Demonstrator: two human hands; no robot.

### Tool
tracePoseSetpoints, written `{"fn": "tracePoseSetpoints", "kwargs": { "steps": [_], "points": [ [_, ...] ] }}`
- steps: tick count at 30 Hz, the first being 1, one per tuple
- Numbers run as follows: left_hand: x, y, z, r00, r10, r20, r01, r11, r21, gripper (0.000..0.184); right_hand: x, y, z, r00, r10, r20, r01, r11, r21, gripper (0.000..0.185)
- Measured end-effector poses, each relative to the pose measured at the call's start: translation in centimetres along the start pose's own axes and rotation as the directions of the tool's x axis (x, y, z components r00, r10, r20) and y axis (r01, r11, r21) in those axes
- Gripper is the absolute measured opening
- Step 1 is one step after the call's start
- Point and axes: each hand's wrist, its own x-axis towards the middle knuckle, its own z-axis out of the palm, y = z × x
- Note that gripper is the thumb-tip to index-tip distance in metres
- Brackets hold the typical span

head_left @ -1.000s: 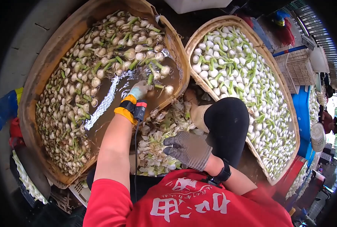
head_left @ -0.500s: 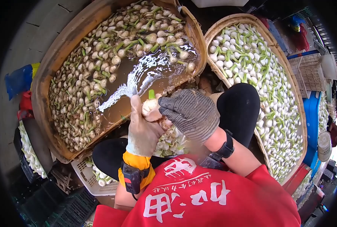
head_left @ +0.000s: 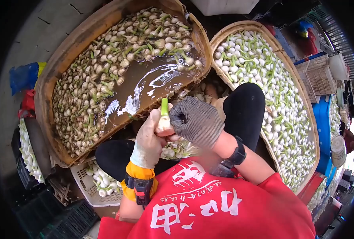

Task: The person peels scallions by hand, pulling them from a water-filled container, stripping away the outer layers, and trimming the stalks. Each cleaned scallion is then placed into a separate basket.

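My left hand [head_left: 148, 140], in a pale glove, holds a garlic bulb [head_left: 164, 124] with a short green stem pointing up. My right hand [head_left: 196, 120], in a grey striped glove, has its fingers curled against the bulb's right side; its fingertips pinch at the outer skin. Both hands are above my lap, over a pile of peeled skins [head_left: 179, 149]. Beyond them lies a tub [head_left: 45, 99] of brownish water with many unpeeled bulbs. At the right stands another tub [head_left: 278, 169] full of white peeled bulbs with green stems.
A white basket [head_left: 103, 200] with some peeled bulbs sits by my left knee. Dark crates [head_left: 75, 219] are at the lower left. A blue container [head_left: 324, 123] and a wicker-like white basket [head_left: 315, 77] stand at the right. My bent knee [head_left: 246, 105] is beside the right tub.
My left hand has come back from the water tub to my lap with a bulb, and my right hand has moved up to it. Since the middle frame the right fingers have curled more tightly.
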Motion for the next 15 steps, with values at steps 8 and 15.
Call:
{"fn": "tracePoseSetpoints", "kwargs": {
  "steps": [8, 15],
  "points": [
    [-1.7, -1.1, -1.7, 0.997, 0.079, -0.003, -0.078, 0.990, -0.117, 0.066, -1.0, -2.0, 0.0, 0.984, -0.176, 0.027, 0.178, 0.974, -0.137, 0.017],
    [-2.5, 0.1, -3.9, 0.972, 0.091, 0.216, -0.118, 0.986, 0.117, 0.068, -0.4, -3.9, -1.6, 0.977, 0.006, 0.211, -0.028, 0.994, 0.102, 0.013]
  ]
}}
